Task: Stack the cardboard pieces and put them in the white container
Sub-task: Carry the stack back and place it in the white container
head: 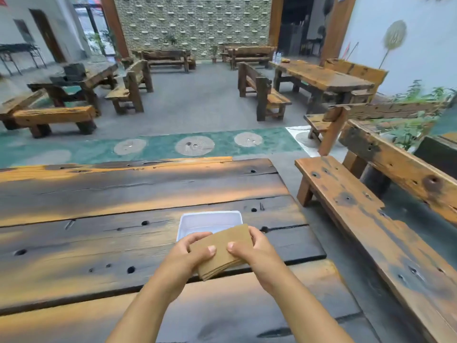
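Note:
A stack of brown cardboard pieces [223,246] is held above the table, tilted, with its layered edge showing at the near corner. My left hand [188,256] grips its left side, thumb on top. My right hand [254,251] grips its right side, thumb on top as well. Just beyond the stack stands the white container [210,220], a shallow rectangular tub that looks empty. Its near edge is hidden behind the cardboard and my fingers.
The work surface is a dark and orange wooden plank table [111,219]; its right edge runs close to the container. A wooden bench [366,219] stands to the right of it. More tables and benches fill the room beyond.

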The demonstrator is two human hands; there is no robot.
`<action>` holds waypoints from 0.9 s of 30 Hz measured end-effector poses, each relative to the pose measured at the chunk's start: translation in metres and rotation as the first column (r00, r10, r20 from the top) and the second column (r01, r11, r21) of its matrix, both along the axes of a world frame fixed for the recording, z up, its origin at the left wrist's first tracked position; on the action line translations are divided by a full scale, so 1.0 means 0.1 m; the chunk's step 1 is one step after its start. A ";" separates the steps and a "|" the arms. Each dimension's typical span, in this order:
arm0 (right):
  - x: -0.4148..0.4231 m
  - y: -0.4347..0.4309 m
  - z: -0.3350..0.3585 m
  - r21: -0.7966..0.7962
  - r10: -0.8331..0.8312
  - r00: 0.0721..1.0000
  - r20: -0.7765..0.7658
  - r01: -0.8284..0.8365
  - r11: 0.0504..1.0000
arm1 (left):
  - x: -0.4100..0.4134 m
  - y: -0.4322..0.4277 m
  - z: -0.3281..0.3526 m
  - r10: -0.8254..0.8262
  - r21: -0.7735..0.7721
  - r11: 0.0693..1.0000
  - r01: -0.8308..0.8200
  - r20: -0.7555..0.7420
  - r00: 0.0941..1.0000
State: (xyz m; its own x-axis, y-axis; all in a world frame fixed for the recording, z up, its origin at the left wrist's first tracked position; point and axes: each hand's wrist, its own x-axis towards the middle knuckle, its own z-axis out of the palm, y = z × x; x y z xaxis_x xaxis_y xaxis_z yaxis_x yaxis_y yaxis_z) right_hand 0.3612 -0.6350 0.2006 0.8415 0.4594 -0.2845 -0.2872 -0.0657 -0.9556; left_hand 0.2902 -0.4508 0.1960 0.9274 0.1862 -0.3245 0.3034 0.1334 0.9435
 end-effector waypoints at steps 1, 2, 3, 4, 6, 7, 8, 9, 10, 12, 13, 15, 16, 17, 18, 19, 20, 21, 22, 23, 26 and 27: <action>0.05 -0.03 0.03 -0.025 0.054 0.998 0.027 -0.053 0.998 | -0.01 0.04 0.07 -0.054 0.078 0.995 0.055 -0.013 0.998; 0.11 -0.06 0.07 -0.051 0.119 0.991 0.058 -0.116 0.992 | -0.02 0.07 0.16 -0.120 0.166 0.978 0.124 -0.032 0.992; 0.17 -0.08 0.12 -0.079 0.186 0.979 0.088 -0.179 0.981 | -0.01 0.09 0.26 -0.194 0.249 0.947 0.203 -0.060 0.979; 0.22 -0.09 0.19 -0.103 0.256 0.960 0.112 -0.245 0.964 | 0.00 0.09 0.35 -0.258 0.319 0.907 0.274 -0.090 0.962; 0.30 -0.09 0.36 -0.149 0.387 0.908 0.162 -0.366 0.919 | 0.03 0.05 0.51 -0.325 0.385 0.857 0.344 -0.114 0.939; 0.33 -0.07 0.44 -0.171 0.436 0.879 0.191 -0.408 0.897 | 0.04 0.02 0.56 -0.338 0.384 0.856 0.347 -0.094 0.937; 0.35 -0.05 0.51 -0.184 0.464 0.858 0.219 -0.430 0.884 | 0.03 -0.01 0.60 -0.336 0.366 0.869 0.334 -0.059 0.940; 0.35 -0.01 0.56 -0.179 0.455 0.857 0.240 -0.422 0.889 | 0.01 -0.03 0.63 -0.315 0.331 0.894 0.302 -0.015 0.949; 0.34 0.02 0.59 -0.155 0.406 0.881 0.243 -0.377 0.913 | -0.01 -0.04 0.63 -0.275 0.288 0.923 0.255 0.031 0.961; 0.24 0.14 0.61 -0.085 0.248 0.941 0.231 -0.234 0.968 | -0.06 -0.02 0.62 -0.166 0.203 0.969 0.142 0.108 0.980; 0.17 0.21 0.60 -0.034 0.171 0.960 0.221 -0.168 0.985 | -0.07 -0.01 0.62 -0.114 0.167 0.982 0.090 0.140 0.984; 0.01 0.42 0.57 0.087 0.053 0.982 0.182 -0.070 0.994 | -0.08 -0.01 0.60 -0.024 0.113 0.994 0.003 0.189 0.982; -0.06 0.52 0.56 0.132 0.007 0.988 0.153 -0.028 0.991 | -0.07 -0.03 0.59 0.013 0.087 0.996 -0.031 0.208 0.978; -0.12 0.61 0.55 0.160 -0.033 0.991 0.133 0.012 0.987 | -0.07 -0.04 0.59 0.044 0.064 0.996 -0.060 0.223 0.974; -0.16 0.69 0.54 0.174 -0.067 0.990 0.126 0.044 0.984 | -0.07 -0.06 0.59 0.068 0.052 0.995 -0.082 0.233 0.970; -0.20 0.76 0.53 0.177 -0.088 0.988 0.128 0.064 0.982 | -0.07 -0.07 0.58 0.084 0.050 0.994 -0.099 0.235 0.968; -0.22 0.81 0.51 0.182 -0.094 0.988 0.125 0.071 0.981 | -0.09 -0.07 0.58 0.095 0.052 0.992 -0.111 0.237 0.967; -0.23 0.85 0.51 0.189 -0.087 0.990 0.113 0.065 0.980 | -0.09 -0.06 0.57 0.099 0.055 0.992 -0.115 0.238 0.966; -0.24 0.87 0.51 0.196 -0.071 0.993 0.099 0.050 0.979 | -0.11 -0.04 0.57 0.098 0.061 0.991 -0.115 0.236 0.967; -0.24 0.88 0.50 0.200 -0.048 0.995 0.087 0.030 0.979 | -0.13 -0.03 0.56 0.091 0.071 0.991 -0.110 0.232 0.968; -0.23 0.87 0.48 0.205 0.008 0.998 0.063 -0.021 0.978 | -0.17 0.02 0.55 0.041 0.095 0.993 -0.064 0.222 0.974; -0.23 0.86 0.46 0.212 0.010 0.998 0.064 -0.023 0.977 | -0.18 0.04 0.56 0.024 0.098 0.994 -0.047 0.222 0.975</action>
State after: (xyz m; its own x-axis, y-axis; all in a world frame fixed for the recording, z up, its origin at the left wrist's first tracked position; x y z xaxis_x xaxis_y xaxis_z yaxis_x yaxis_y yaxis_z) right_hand 0.3386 -0.5486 0.2469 0.8462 0.5177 -0.1261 -0.2273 0.1366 -0.9642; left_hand 0.2718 -0.4470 0.2518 0.9660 0.2420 -0.0911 0.0838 0.0405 0.9957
